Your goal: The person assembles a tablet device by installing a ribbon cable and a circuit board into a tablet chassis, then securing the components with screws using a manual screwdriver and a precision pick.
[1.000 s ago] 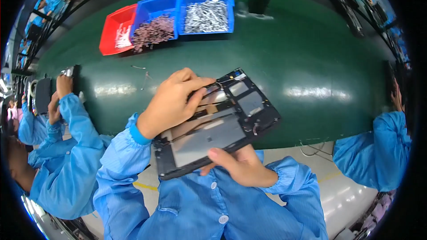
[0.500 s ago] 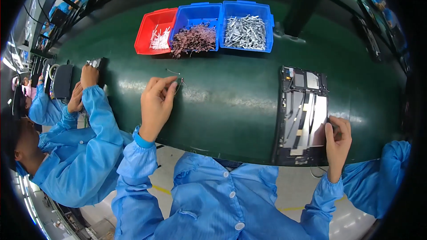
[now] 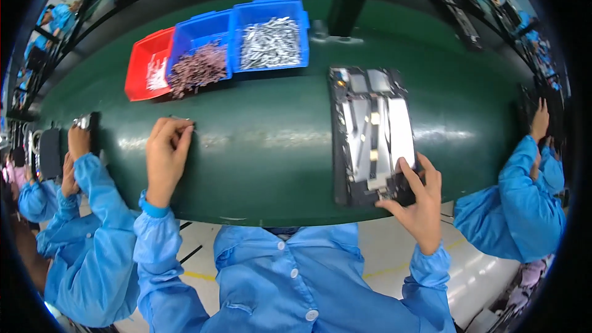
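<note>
My left hand (image 3: 165, 159) hangs over the table's left part, thumb and forefinger pinched together on a thin wire (image 3: 192, 126); only a small dark bit of it shows at the fingertips. To the right lies an opened tablet-like device (image 3: 361, 142), black-framed, with silver-white panels, dark ribbon cables and small boards exposed. My right hand (image 3: 419, 200) is at its lower right corner, open, with thumb and forefinger spread. The forefinger touches the white panel, while the thumb reaches the lower edge.
Behind stand a red bin (image 3: 139, 77) with white pieces, a blue bin (image 3: 200, 28) with brownish wire-like parts and another blue bin (image 3: 271, 9) with silvery parts. A dark post (image 3: 351, 0) rises behind the device. Co-workers in blue sit at left (image 3: 92, 246) and right (image 3: 512, 203).
The view has swung right, shifting the bins and device leftward in it. My right hand has moved from the device's right edge to its lower right corner, spreading its fingers. My left hand stays pinched.
</note>
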`<state>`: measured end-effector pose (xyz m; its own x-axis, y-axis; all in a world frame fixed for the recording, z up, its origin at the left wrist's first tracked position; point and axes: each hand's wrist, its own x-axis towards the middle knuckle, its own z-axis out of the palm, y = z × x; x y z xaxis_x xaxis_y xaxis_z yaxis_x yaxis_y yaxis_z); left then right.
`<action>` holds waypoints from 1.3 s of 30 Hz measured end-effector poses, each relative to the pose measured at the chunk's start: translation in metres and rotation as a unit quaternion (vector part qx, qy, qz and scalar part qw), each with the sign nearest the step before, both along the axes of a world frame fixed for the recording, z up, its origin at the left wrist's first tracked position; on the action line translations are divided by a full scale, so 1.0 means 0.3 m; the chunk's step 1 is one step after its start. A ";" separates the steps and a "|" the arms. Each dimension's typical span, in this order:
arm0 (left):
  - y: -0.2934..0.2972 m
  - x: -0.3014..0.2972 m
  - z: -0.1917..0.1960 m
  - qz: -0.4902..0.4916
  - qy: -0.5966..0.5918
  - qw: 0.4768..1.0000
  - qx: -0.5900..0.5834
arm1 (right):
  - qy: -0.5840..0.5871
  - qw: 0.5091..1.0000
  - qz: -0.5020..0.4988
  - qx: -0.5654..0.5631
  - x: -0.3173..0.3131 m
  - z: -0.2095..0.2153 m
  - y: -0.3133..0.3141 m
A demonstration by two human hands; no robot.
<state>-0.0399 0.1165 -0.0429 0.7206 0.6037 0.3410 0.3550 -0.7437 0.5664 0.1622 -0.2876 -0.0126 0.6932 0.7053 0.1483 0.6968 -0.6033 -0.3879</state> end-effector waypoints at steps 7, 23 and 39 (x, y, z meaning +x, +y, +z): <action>0.030 -0.034 -0.021 0.022 -0.018 0.993 -0.117 | -0.105 0.992 -0.054 0.040 0.070 -0.073 0.034; -0.332 0.218 0.044 -0.289 -0.069 0.912 -0.284 | -0.067 0.996 -0.047 0.033 0.050 -0.065 0.046; -0.544 0.558 -0.029 -0.345 -0.036 0.850 -0.395 | 0.055 0.986 -0.091 0.125 0.136 -0.038 -0.061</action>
